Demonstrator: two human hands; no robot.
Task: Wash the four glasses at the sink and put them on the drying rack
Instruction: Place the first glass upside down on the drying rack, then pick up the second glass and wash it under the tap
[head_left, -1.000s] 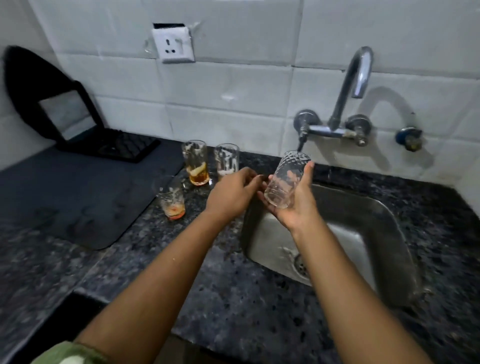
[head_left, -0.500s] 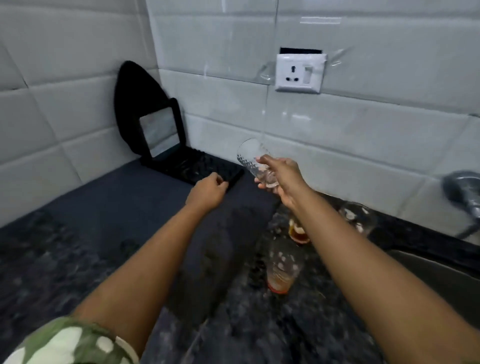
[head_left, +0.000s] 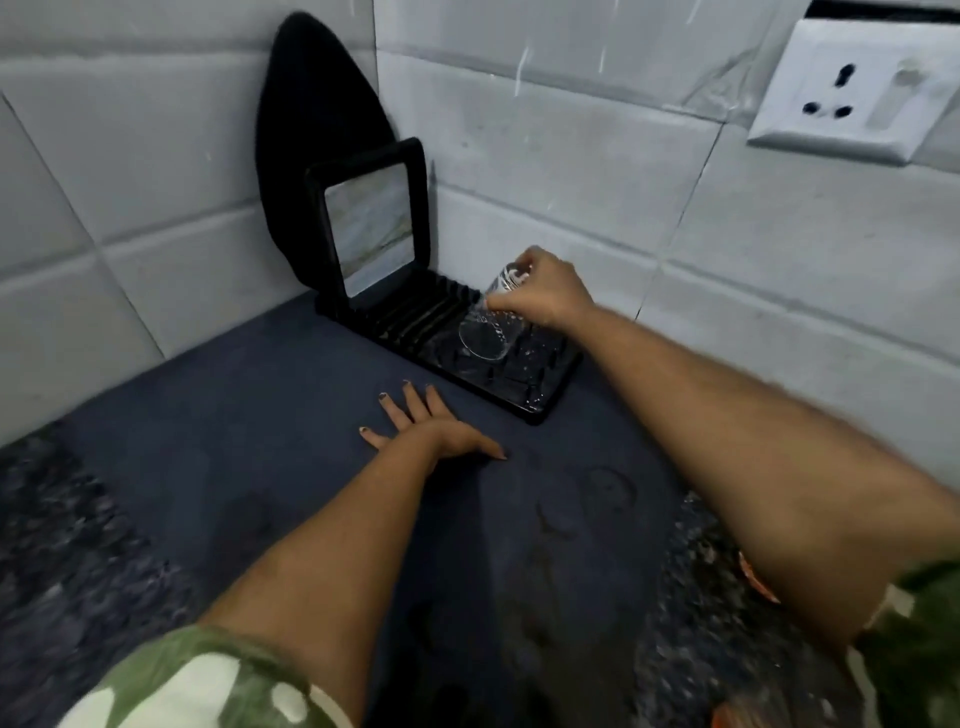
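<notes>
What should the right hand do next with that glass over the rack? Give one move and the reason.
Probably lower the glass mouth-down onto the black drying rack and let go: the right hand holds it tilted just above the pegs, not yet resting, while the left hand lies flat on the mat.

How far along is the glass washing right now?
Nothing is racked yet: the black ribbed drying rack holds no finished glass. In hand: the right hand tilts one clear patterned glass mouth-down over the rack; the left hand lies flat on the dark mat. The other three glasses are out of view.
</notes>
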